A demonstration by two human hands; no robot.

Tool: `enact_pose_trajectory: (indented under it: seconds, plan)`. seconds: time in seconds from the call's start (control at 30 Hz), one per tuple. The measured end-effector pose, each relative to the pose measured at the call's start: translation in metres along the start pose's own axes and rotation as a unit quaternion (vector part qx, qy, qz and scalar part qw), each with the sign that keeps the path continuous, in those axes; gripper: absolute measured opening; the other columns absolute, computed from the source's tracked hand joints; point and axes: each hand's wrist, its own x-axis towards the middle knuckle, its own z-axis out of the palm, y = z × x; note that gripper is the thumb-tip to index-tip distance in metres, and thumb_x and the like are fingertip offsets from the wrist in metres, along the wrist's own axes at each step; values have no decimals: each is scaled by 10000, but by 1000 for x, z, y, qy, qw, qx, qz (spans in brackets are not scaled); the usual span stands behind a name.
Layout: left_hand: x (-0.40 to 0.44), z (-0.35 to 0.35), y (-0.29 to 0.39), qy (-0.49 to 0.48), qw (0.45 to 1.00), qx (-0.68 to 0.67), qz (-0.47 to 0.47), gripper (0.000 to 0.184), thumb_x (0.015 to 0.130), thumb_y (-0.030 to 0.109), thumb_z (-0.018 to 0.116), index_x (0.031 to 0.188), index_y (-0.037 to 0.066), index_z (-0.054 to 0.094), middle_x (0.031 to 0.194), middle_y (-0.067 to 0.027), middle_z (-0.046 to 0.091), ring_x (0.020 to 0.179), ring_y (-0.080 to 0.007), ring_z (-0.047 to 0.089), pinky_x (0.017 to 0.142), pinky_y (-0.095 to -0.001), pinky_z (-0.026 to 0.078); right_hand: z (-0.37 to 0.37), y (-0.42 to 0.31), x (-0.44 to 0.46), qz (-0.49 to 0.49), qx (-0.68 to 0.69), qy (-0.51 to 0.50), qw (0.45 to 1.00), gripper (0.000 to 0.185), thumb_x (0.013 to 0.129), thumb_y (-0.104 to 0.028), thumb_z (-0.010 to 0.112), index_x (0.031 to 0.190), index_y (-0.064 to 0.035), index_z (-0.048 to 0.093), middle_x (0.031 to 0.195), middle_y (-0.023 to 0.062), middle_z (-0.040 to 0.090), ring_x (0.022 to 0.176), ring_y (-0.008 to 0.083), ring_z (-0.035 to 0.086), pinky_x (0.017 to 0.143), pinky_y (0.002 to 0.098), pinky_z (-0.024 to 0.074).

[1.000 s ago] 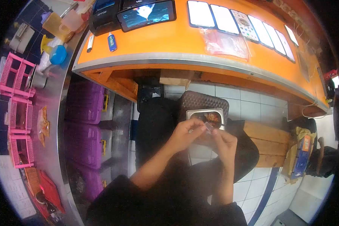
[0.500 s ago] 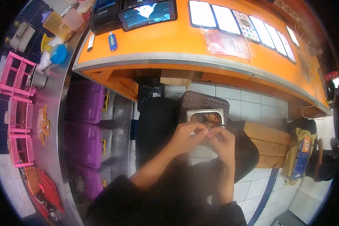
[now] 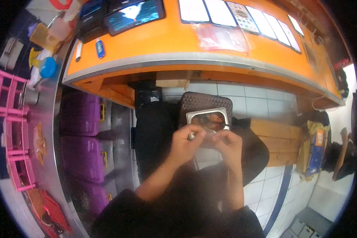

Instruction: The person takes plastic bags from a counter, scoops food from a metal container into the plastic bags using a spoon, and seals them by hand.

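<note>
My left hand [image 3: 185,146] and my right hand [image 3: 229,146] meet in front of me, fingertips pinched together. Between them is a small piece of clear plastic [image 3: 210,134], blurred, held by both hands. Just beyond the fingers, a metal container [image 3: 207,111] with reddish-brown food [image 3: 215,119] rests on a dark woven stool [image 3: 206,99]. A dark handle sticks out over the container's right side. My fingers hide the container's near edge.
An orange counter [image 3: 146,41] crosses ahead, with a lit tablet [image 3: 135,18], several phones and plastic bags [image 3: 222,38]. Purple bins [image 3: 81,115] and pink racks [image 3: 16,133] stand left. A wooden bench [image 3: 275,141] is right; another person's arm [image 3: 341,156] shows at far right.
The view has shifted, so the counter and stool appear further left. My hands stay together over the container's near side, and the clear plastic shows again between my fingers.
</note>
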Motion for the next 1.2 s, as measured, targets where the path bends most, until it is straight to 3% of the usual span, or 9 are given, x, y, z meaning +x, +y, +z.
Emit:
enact_pose_trajectory:
  seconds: [0.1, 0.67, 0.83, 0.93, 1.03, 1.07, 1.1, 1.17, 1.2]
  plan:
    - [1, -2, -2, 21, 997, -54, -50, 110, 876, 110, 664, 902, 5, 646, 848, -18, 652, 791, -80, 578, 720, -241, 472, -3, 1, 0, -12, -20, 8, 1000, 68, 792, -14, 727, 827, -2, 670, 760, 1, 644, 701, 67, 569, 654, 221, 465]
    - [0, 2, 15, 73, 997, -32, -25, 101, 914, 95, 629, 939, -3, 619, 829, 3, 621, 758, -48, 554, 685, -214, 459, -9, -13, -5, 15, -9, 6, 1000, 52, 810, -16, 722, 834, 11, 684, 791, 22, 669, 715, 72, 588, 655, 221, 474]
    - [4, -14, 45, -108, 966, -232, -41, 148, 889, 74, 657, 1011, 1, 618, 925, -34, 657, 855, -103, 625, 742, -260, 515, -9, -43, -4, -37, 10, -63, 997, 80, 814, -51, 733, 822, 11, 684, 797, 43, 680, 710, 80, 605, 661, 220, 479]
    - [-1, -31, 30, -175, 979, -95, -48, 176, 891, 92, 657, 1029, -10, 617, 896, -82, 674, 811, -144, 647, 721, -282, 523, 3, -73, 7, -74, -58, -138, 986, 77, 808, -57, 735, 841, 4, 701, 783, 50, 678, 703, 87, 614, 653, 219, 483]
    - [-10, -48, 35, -127, 977, -144, -94, 197, 888, 79, 656, 1056, -15, 611, 896, -90, 677, 795, -137, 648, 695, -268, 519, 18, -95, 19, -133, -155, -176, 963, 92, 808, -70, 732, 870, -4, 716, 773, 52, 676, 691, 94, 619, 636, 222, 484]
    - [-14, -59, 41, -106, 981, -139, -88, 197, 888, 79, 656, 1056, -15, 611, 896, -90, 677, 795, -137, 648, 695, -268, 519, 20, -101, 25, -164, -205, -157, 952, 110, 811, -88, 730, 889, -12, 723, 776, 48, 676, 694, 101, 625, 638, 230, 487]
    - [-20, -73, 52, -82, 986, -112, -89, 174, 905, 98, 637, 1035, -14, 609, 879, -84, 672, 773, -135, 643, 679, -269, 519, 17, -103, 35, -97, -146, -119, 977, 119, 822, -109, 721, 894, -14, 721, 790, 48, 676, 692, 98, 613, 635, 241, 486]
    - [-35, -106, 70, -28, 993, -78, -88, 162, 922, 118, 618, 1014, -14, 608, 862, -78, 668, 752, -133, 638, 662, -269, 518, 9, -124, 71, -312, -227, 35, 922, 178, 874, -169, 671, 947, -9, 697, 826, 33, 673, 716, 83, 566, 647, 228, 452]
    - [-45, -126, 81, 19, 994, -62, -91, 175, 948, 169, 584, 988, 0, 605, 845, -71, 661, 737, -126, 631, 647, -265, 511, -5, -136, 94, -288, -282, 90, 911, 193, 912, -175, 621, 966, 2, 678, 836, 35, 662, 756, 95, 563, 686, 250, 451]
